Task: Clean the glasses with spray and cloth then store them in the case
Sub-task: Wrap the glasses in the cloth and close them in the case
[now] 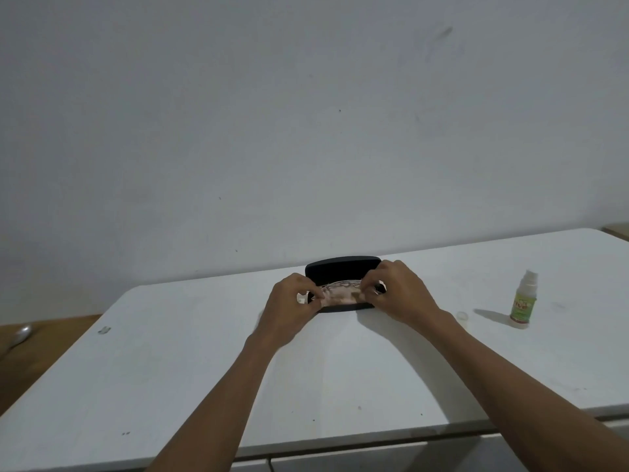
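Both grips are working at the open black hard-shell glasses case (342, 267) near the far edge of the white bench (170, 369). Left hand (292, 310) pinches the left end of a pale, patterned cleaning cloth (340, 294) between thumb and curled fingers; right hand (401, 294) pinches the right end the same way. Cloth stretched flat between them, sitting right in the mouth of the case, covering whatever lies inside. The glasses themselves cannot be made out; only a wavy, glassy-looking edge shows along the top of the cloth, too blurred to call.

Case lid stands up behind the hands, smooth, matte, rounded at the corners; its dark lower half rests on the bench under the cloth.

Off to the right, well apart from the hands, a small translucent plastic spray bottle (522, 301) stands upright with a green and yellow label; the lettering is too blurred to read, though red letters show in the middle. Just left of the bottle's base lies a small clear round cap (462, 316) on the bench.

Bench surface is smooth, white, lightly scuffed and speckled. Plain grey-white wall (306, 114) behind, with faint smudges. Left of the bench, brown wooden floor (30, 362) with a blurred grey object (21, 334) lying on it.
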Demonstrator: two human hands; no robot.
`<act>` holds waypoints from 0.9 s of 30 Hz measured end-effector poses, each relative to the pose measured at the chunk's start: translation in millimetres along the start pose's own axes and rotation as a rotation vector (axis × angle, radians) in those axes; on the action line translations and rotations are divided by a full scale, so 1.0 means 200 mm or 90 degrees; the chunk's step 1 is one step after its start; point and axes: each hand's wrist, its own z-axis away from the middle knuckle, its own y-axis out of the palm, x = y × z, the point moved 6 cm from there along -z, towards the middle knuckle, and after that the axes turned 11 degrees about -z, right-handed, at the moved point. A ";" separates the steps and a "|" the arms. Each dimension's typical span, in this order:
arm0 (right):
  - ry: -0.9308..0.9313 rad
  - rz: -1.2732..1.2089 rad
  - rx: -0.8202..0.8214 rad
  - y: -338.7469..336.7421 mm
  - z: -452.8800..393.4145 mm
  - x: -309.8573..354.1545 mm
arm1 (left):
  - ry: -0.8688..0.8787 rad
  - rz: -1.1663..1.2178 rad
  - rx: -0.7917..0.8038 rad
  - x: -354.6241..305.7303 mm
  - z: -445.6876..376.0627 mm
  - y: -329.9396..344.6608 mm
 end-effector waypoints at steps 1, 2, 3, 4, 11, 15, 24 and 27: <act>-0.011 0.012 0.007 0.00 0.01 0.01 | 0.007 -0.026 0.009 0.00 0.00 0.00; -0.017 0.026 0.014 0.01 0.02 0.01 | 0.011 -0.057 0.018 0.00 0.01 0.01; -0.017 0.040 0.019 0.01 0.03 0.02 | 0.014 -0.089 0.023 0.00 0.01 0.01; -0.015 0.054 0.022 0.01 0.04 0.02 | 0.017 -0.119 0.026 -0.01 0.01 0.01; -0.020 0.135 0.012 0.00 0.07 0.03 | -0.008 -0.141 0.041 0.01 0.06 -0.01; -0.009 0.151 0.010 -0.02 0.09 0.03 | -0.007 -0.130 0.024 -0.02 0.08 -0.02; 0.022 0.191 0.007 -0.01 0.11 0.04 | -0.001 -0.179 0.029 -0.02 0.08 0.00; 0.028 0.205 0.009 -0.01 0.11 0.05 | 0.000 -0.207 0.017 -0.02 0.09 0.01</act>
